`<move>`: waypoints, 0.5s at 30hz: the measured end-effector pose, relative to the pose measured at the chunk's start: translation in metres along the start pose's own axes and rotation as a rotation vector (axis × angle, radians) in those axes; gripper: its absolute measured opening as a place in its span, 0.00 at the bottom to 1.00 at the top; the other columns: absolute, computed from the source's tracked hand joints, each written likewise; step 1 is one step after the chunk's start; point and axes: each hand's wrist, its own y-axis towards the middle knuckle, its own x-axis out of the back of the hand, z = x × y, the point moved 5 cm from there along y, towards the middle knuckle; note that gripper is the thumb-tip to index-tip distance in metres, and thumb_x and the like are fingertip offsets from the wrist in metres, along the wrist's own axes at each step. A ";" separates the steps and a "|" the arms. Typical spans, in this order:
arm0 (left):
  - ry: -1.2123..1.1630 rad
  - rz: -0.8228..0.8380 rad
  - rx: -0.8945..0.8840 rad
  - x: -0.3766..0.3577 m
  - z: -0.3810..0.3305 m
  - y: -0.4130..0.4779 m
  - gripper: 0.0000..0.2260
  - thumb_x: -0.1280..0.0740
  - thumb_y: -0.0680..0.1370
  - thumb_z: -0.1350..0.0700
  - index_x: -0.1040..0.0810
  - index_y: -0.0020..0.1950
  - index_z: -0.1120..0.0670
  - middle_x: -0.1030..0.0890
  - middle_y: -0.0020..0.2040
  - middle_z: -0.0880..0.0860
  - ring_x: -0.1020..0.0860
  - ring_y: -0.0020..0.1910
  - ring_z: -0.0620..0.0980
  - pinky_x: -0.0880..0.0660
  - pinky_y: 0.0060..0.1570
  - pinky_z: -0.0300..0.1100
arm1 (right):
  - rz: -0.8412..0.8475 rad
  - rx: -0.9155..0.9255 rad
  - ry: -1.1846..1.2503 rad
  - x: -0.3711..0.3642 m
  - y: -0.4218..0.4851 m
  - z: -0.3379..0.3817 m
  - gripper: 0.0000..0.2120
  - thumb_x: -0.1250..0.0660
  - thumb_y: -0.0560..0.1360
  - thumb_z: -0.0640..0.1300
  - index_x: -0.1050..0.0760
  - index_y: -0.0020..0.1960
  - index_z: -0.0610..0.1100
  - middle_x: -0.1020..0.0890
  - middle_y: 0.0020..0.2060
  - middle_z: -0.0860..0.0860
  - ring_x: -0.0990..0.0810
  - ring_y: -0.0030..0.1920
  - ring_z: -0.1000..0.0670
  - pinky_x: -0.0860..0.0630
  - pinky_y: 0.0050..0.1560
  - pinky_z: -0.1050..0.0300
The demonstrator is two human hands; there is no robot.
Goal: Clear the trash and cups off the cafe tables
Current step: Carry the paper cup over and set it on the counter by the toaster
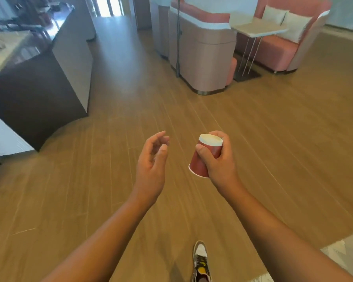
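1 shoe (201,261) on wood floor (90,180), mid-walk. Right hand (218,159) wraps red paper cup (205,157), tipped bottom-forward, likely empty, carried away. Left hand (152,161) loose, holding nothing, free for more. Cafe table (259,27) ahead between pink sofas (283,43).

Person's body, seen from above. Bare forearms lead to the left hand (151,161) and right hand (219,161), both bare. One shoe (201,261): a grey and white sneaker with black trim and a yellow patch.
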 end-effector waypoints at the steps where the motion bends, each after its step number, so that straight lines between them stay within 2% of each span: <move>1: 0.011 -0.025 0.000 -0.003 0.005 0.019 0.16 0.40 0.84 0.47 0.26 0.71 0.47 0.19 0.64 0.44 0.21 0.66 0.45 0.22 0.68 0.57 | 0.019 0.008 0.003 -0.005 0.025 -0.002 0.21 0.26 0.72 0.53 0.27 0.63 0.53 0.19 0.50 0.68 0.20 0.52 0.62 0.24 0.50 0.67; 5: 0.049 -0.119 0.020 -0.011 0.019 0.087 0.18 0.40 0.84 0.44 0.26 0.72 0.46 0.20 0.65 0.43 0.21 0.67 0.43 0.21 0.68 0.54 | 0.108 0.004 0.001 -0.029 0.114 -0.004 0.20 0.26 0.73 0.55 0.27 0.62 0.56 0.20 0.50 0.69 0.19 0.52 0.62 0.22 0.50 0.63; 9: 0.055 -0.217 0.034 -0.006 0.035 0.140 0.14 0.39 0.87 0.51 0.26 0.72 0.45 0.19 0.64 0.42 0.21 0.67 0.44 0.22 0.68 0.56 | 0.213 0.002 0.005 -0.061 0.182 -0.008 0.17 0.26 0.73 0.56 0.28 0.59 0.60 0.20 0.49 0.69 0.19 0.51 0.63 0.20 0.52 0.57; 15: 0.091 -0.340 0.041 0.025 0.066 0.227 0.17 0.40 0.85 0.44 0.26 0.72 0.44 0.20 0.64 0.38 0.21 0.66 0.42 0.21 0.67 0.52 | 0.337 -0.003 0.036 -0.137 0.277 -0.017 0.18 0.27 0.72 0.57 0.27 0.59 0.58 0.19 0.49 0.67 0.19 0.50 0.62 0.23 0.47 0.65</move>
